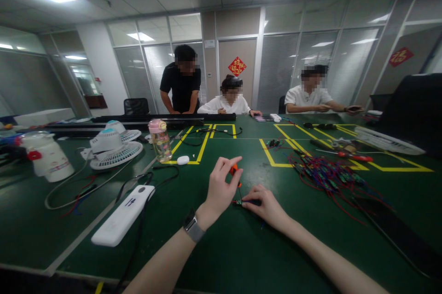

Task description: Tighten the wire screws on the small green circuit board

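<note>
My left hand (218, 184) is closed around a small screwdriver (235, 169) with an orange handle, its index finger stretched over the top. The thin dark shaft points down, and its tip meets a small green circuit board (238, 202) on the table. At the board's right end, the fingertips of my right hand (266, 205) pinch it against the tabletop. A short red wire shows at the board's left side. Part of the board is hidden by my fingers.
To the right lies a tangled pile of wired circuit boards (324, 172), with a red-handled screwdriver (345, 154) behind it. On the left are a white power bank-like box (122, 218), white fans (115, 149), a bottle (160, 142) and a jug (51, 158). Several people are across the green table (193, 262).
</note>
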Tool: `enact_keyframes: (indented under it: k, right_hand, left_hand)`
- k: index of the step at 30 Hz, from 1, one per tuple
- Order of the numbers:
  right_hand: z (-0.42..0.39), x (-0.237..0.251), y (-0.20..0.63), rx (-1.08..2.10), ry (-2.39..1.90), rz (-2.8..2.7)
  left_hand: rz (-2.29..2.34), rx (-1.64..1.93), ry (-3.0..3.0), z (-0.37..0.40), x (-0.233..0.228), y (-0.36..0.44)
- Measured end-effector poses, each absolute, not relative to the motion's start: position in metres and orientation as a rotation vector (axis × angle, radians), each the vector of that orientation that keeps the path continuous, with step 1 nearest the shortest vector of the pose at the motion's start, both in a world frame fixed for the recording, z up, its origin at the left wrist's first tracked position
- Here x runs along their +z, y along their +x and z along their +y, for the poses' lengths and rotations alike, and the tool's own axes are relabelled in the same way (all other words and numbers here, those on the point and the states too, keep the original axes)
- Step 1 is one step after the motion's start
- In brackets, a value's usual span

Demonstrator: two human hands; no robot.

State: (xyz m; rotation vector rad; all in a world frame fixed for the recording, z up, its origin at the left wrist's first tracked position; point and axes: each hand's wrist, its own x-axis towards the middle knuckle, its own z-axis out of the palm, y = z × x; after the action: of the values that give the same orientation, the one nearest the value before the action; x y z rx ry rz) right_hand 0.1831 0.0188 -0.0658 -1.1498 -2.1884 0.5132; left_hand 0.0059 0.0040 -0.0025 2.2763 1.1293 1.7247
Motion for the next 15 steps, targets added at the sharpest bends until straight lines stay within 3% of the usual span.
enact_keyframes:
  k: [15]
  right_hand:
    - [0.0187, -0.0668, 0.1831, 0.515, -1.120, -2.175]
  left_hand:
    - [1.100, 1.667, 2.300, 0.0029, -0.0017, 0.0060]
